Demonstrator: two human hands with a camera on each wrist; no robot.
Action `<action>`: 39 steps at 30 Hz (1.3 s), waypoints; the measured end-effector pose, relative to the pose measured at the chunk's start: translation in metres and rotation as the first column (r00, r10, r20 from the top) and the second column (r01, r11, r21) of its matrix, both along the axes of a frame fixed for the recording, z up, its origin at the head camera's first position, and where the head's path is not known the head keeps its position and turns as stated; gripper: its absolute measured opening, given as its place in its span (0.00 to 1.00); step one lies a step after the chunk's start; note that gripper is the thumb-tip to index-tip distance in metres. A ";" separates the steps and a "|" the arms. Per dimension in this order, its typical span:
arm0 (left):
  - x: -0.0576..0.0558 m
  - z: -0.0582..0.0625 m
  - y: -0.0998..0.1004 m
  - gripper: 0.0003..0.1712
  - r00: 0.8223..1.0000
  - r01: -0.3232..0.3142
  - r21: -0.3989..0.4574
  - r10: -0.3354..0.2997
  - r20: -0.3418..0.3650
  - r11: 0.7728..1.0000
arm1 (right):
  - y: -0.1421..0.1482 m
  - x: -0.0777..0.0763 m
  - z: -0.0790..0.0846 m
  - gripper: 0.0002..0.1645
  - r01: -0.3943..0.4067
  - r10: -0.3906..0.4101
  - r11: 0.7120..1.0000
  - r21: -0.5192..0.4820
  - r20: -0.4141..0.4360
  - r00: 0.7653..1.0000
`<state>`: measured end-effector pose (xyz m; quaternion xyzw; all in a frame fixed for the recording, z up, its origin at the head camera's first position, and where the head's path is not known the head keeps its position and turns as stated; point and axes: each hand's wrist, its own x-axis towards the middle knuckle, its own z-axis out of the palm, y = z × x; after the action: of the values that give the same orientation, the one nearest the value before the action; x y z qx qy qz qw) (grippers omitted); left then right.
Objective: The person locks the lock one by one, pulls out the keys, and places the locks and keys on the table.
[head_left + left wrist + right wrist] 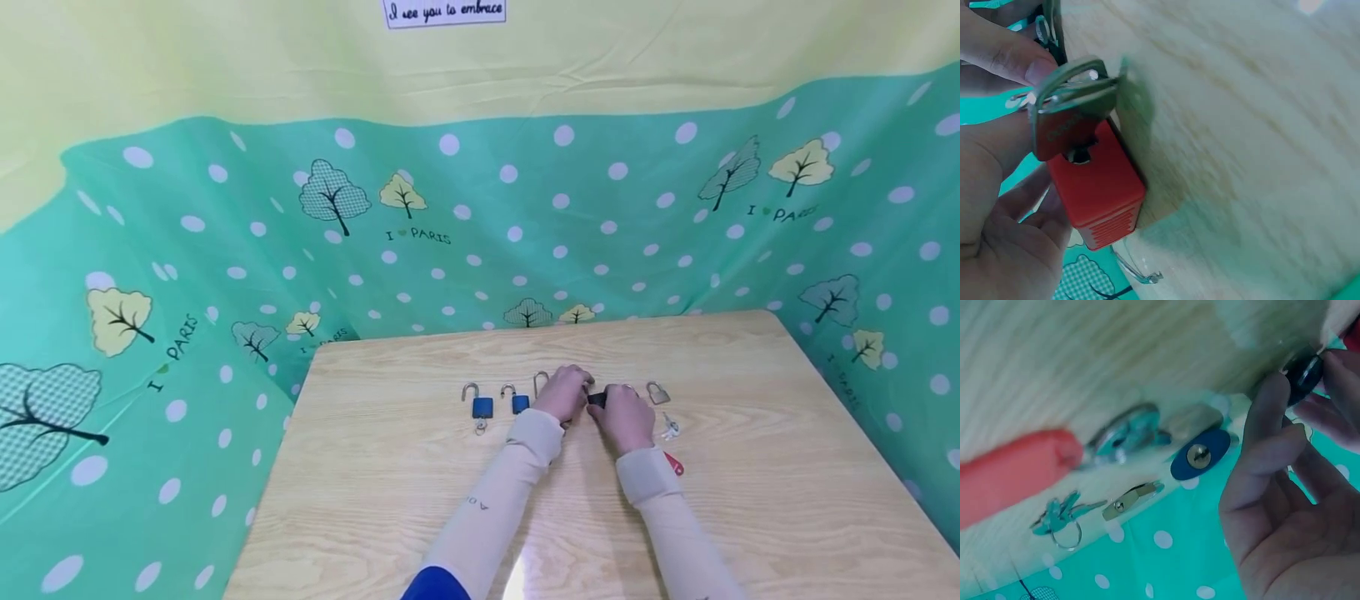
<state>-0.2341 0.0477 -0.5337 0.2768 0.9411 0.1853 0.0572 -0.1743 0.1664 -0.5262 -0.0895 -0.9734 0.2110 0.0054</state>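
Note:
A black padlock (597,399) is between the two hands near the middle of the table. My right hand (628,417) pinches it between thumb and fingers, as the right wrist view shows (1304,375). From the other side, my left hand (564,393) has its fingertips gripping the same padlock; its exact hold is partly hidden. Below the left hand lies a red padlock (1100,187), with a key (1063,131) standing in its keyhole and more keys on the ring. Its raised shackle (542,382) shows left of that hand.
Two blue padlocks (482,407) with raised shackles lie to the left. On the right are a small brass-coloured padlock (657,392), loose keys on a ring (671,427) and a red-handled item (674,463). A dark blue padlock (1200,453) stands beside the right hand.

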 end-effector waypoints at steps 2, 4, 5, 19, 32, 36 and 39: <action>0.001 -0.001 -0.001 0.19 1.000 -0.002 0.019 0.002 0.020 1.000 | -0.001 0.001 0.000 0.20 0.000 0.001 1.000 0.007 -0.015 1.000; 0.001 -0.001 -0.002 0.18 1.000 -0.002 0.033 0.001 0.026 0.999 | -0.003 0.002 -0.001 0.21 0.009 -0.009 1.000 0.005 -0.019 1.000; 0.001 -0.001 -0.002 0.18 0.999 -0.006 0.043 0.004 0.034 0.999 | -0.003 0.002 -0.001 0.21 0.012 -0.012 1.000 0.002 -0.015 1.000; 0.000 -0.004 -0.001 0.16 0.996 -0.085 0.050 0.083 0.042 0.995 | -0.005 0.000 -0.006 0.22 0.043 -0.027 0.974 -0.221 0.075 0.997; -0.002 -0.007 -0.004 0.14 0.964 -0.243 0.209 0.213 0.158 0.947 | 0.002 0.003 -0.003 0.21 0.088 0.003 0.831 -0.549 0.163 0.987; -0.001 -0.004 -0.007 0.09 0.964 -0.264 0.258 0.243 0.110 0.929 | 0.002 0.006 0.001 0.23 0.107 -0.011 0.735 -0.670 0.146 0.989; -0.001 -0.002 -0.010 0.07 0.964 -0.267 0.302 0.258 0.068 0.915 | 0.001 0.008 0.002 0.23 0.112 -0.033 0.682 -0.723 0.123 0.992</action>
<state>-0.2356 0.0382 -0.5356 0.1512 0.9283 0.3396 0.0004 -0.1667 0.1678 -0.5241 -0.1333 -0.8043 0.5747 -0.0710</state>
